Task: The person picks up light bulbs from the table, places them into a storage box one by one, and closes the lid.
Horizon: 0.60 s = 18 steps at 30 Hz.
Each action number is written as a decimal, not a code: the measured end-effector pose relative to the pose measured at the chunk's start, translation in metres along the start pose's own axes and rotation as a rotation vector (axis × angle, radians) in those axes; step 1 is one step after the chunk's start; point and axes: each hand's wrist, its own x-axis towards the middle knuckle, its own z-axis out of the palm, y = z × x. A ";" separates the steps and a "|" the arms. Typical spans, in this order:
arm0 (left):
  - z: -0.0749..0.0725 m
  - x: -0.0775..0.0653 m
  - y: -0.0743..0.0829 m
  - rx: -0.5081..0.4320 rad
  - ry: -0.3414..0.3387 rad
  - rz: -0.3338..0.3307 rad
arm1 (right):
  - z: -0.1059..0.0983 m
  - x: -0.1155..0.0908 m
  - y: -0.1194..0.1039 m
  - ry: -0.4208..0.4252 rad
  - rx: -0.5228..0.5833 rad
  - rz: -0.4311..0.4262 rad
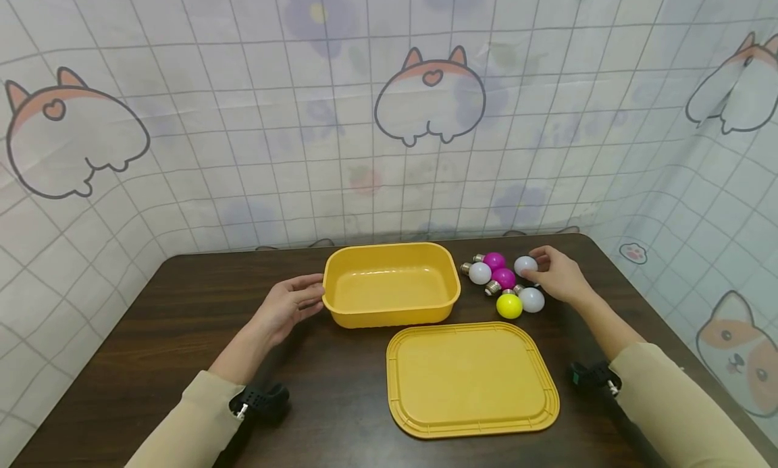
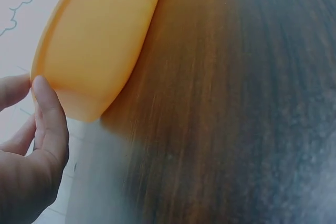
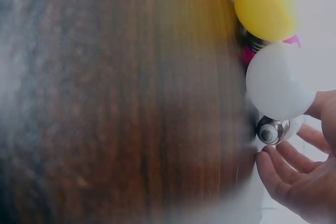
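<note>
My left hand [image 1: 296, 301] is at the left end of a deep yellow plastic tub [image 1: 379, 317], pinching its rim between thumb and fingers. In the left wrist view the thumb and a fingertip meet at the rim of the tub [image 2: 100, 40]. At the back right, my right hand [image 1: 560, 275] holds a white light bulb [image 1: 524, 265] between thumb and fingers. Its metal screw base [image 3: 269, 131] points toward the palm side in the right wrist view, partly behind another white bulb [image 3: 278, 80].
Beside the held bulb lie two magenta bulbs [image 1: 503, 277], a white bulb [image 1: 480, 273], another white bulb [image 1: 532, 300] and a yellow bulb [image 1: 509, 306]. A flat yellow lid [image 1: 471, 380] lies in front of the tub on the dark wooden table [image 1: 328, 400]. A patterned cloth [image 1: 292, 150] hangs behind.
</note>
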 end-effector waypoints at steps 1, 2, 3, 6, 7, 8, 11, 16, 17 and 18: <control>0.000 0.000 0.000 -0.005 0.001 -0.002 | 0.000 0.000 0.001 -0.001 0.000 0.000; 0.000 0.001 0.001 -0.008 0.002 -0.004 | 0.000 0.001 0.001 -0.004 0.000 0.000; 0.000 0.001 0.001 -0.010 0.002 -0.005 | 0.000 0.001 0.002 -0.006 -0.001 0.000; 0.000 0.002 0.002 -0.011 0.001 -0.011 | 0.001 0.002 0.004 -0.009 -0.004 -0.005; -0.001 0.002 0.002 -0.010 0.000 -0.013 | 0.001 0.003 0.005 -0.010 -0.005 -0.008; -0.001 0.003 0.002 -0.008 -0.001 -0.015 | 0.000 0.003 0.005 -0.010 -0.005 -0.013; -0.001 0.004 0.003 -0.004 -0.003 -0.022 | 0.000 0.004 0.006 -0.010 -0.007 -0.031; -0.001 0.006 0.003 -0.002 -0.010 -0.032 | 0.000 0.006 0.009 -0.010 -0.008 -0.042; -0.001 0.006 0.003 -0.006 -0.009 -0.036 | 0.000 0.006 0.009 -0.009 -0.007 -0.043; -0.001 0.007 0.003 -0.010 -0.009 -0.039 | 0.000 0.006 0.009 -0.008 -0.009 -0.043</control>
